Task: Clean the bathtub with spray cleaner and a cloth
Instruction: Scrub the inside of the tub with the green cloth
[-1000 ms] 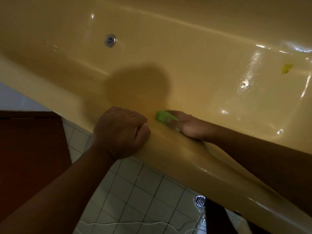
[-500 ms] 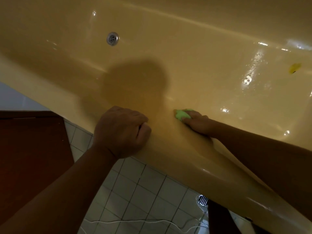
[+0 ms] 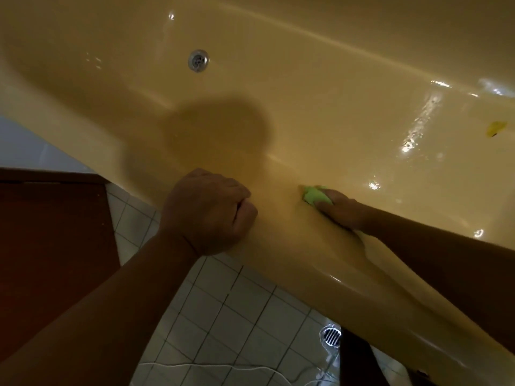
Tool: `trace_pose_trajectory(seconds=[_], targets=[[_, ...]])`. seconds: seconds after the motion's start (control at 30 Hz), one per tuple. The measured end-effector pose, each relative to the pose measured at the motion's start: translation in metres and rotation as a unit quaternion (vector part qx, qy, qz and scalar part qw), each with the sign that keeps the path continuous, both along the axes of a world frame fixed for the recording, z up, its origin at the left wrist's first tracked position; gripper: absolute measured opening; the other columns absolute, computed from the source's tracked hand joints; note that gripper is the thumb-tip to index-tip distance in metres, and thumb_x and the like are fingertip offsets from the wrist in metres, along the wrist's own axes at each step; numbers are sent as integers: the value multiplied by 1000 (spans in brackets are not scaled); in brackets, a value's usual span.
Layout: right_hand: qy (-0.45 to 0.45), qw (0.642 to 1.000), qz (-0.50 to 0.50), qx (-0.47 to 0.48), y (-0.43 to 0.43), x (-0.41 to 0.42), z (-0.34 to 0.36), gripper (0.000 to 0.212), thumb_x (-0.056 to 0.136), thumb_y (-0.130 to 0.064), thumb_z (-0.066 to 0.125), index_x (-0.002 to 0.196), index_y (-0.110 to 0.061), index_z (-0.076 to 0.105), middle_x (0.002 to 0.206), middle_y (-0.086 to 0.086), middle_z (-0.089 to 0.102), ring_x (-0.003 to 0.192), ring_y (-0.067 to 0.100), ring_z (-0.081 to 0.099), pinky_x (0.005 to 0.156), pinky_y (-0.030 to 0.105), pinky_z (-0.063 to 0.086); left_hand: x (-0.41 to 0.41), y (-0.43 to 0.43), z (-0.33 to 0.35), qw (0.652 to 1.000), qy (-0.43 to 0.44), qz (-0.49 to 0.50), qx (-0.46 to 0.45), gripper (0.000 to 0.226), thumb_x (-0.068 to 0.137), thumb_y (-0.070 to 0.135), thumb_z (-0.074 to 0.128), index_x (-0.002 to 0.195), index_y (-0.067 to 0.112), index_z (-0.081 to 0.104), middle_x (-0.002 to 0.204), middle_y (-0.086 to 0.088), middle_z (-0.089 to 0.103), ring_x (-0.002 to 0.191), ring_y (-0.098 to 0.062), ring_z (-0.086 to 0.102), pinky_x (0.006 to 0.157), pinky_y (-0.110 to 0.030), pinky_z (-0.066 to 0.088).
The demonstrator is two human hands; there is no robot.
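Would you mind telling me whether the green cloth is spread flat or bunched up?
Bunched up: the green cloth shows as a small wad under the right hand against the bathtub wall.

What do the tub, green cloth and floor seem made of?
The tub: glossy yellow enamel or acrylic, judging by sharp reflections; which one is unclear. The cloth: soft green fabric or sponge, bunched under the right hand. The floor: white tiles, probably ceramic, with dark grout lines.
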State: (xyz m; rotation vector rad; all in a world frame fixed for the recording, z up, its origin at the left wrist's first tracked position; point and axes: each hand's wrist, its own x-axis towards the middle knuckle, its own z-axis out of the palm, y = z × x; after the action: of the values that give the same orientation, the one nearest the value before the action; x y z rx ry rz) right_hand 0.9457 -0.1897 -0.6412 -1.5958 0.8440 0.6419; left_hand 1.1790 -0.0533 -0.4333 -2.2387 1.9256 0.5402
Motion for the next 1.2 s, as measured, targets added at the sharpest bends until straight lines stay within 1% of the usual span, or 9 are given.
trace_pose_trajectory(seconds=[0.17,0.3,0.4,0.47,0.57,0.63,0.77,0.93,1.2], targets=[[-73,994,-55,52,16,62,38,57,101,-61,44,156,-43,39,163,-9,38,149,21,36,125,49,23,8,0,1,1000,-10,6,-2,47,93,39,38,84,15,77,84,-6,75,75,-32,68,80,-43,47],[-212,975,-29,57,28,19,140,45,102,-57,47,146,-53,40,145,-45,35,136,-16,33,112,5,20,11,0,3,1000,-16,4,3,45,93,39,39,82,16,75,82,-4,75,74,-30,67,80,-43,47],[-188,978,-33,87,24,-11,150,42,97,-59,43,136,-65,31,134,-62,25,128,-30,26,100,-6,17,13,-1,3,1000,-8,10,1,46,93,38,37,81,15,75,81,-4,74,73,-30,66,80,-43,47],[-149,986,-32,68,16,-13,118,43,102,-59,41,144,-57,34,144,-48,33,133,-15,35,110,5,23,14,-1,2,1000,-6,13,-3,46,93,38,37,82,15,75,81,-4,74,73,-30,67,80,-43,47],[-66,997,-19,36,7,3,44,71,97,-76,41,157,-38,37,162,-7,40,146,18,39,124,43,28,16,0,0,1000,-6,12,-3,47,93,38,37,81,14,76,81,-5,74,74,-31,67,81,-44,48],[-34,998,-35,32,6,26,20,79,90,-85,38,157,-42,38,162,-4,41,145,25,42,124,52,27,17,1,-1,1000,-10,13,-5,47,93,38,37,81,14,76,82,-5,75,75,-31,67,81,-43,48],[-115,989,-68,65,20,75,62,50,101,-62,46,150,-50,43,154,-11,49,137,19,49,120,47,35,21,1,-1,999,-26,12,-20,48,93,39,35,78,15,74,80,-5,73,72,-31,65,79,-42,46],[-205,977,-31,54,28,38,141,70,95,-68,46,158,-38,37,158,-19,40,141,-1,40,117,26,31,22,1,-3,999,-35,14,-18,44,91,39,35,69,16,66,69,-4,65,64,-33,58,72,-40,41],[-41,990,-85,105,8,43,82,48,109,-43,46,155,-32,41,153,-7,48,132,12,49,112,29,38,34,0,-2,999,-24,-46,-13,39,90,39,35,65,19,58,66,-1,60,63,-30,55,69,-38,39]])
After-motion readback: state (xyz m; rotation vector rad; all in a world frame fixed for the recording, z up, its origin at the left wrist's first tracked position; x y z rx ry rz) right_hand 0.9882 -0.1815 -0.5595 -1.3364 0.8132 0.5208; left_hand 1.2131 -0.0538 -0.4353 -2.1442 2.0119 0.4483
